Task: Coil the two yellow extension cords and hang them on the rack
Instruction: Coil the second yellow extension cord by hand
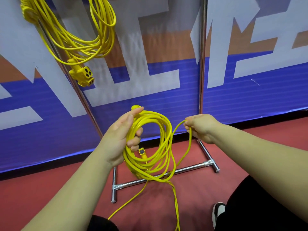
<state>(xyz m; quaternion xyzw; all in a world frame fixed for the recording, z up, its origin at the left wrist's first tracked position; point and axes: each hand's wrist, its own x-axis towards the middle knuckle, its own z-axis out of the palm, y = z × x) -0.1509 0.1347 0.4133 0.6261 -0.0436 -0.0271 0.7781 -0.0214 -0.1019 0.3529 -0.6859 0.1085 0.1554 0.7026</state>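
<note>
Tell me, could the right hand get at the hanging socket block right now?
Probably not at once: the right hand pinches a strand of the half-coiled cord, and the socket block hangs up and far across, past the left hand.

Beyond the left hand point(116, 139) and the right hand point(201, 127) stands a wall panel point(250, 97), blue low down, orange-brown higher up, crossed by big white letter shapes. Beneath both hands a red floor point(25, 189) runs up to the panel's glossy bottom edge.

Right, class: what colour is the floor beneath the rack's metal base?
Red; the head view shows the floor around the rack base.
</note>
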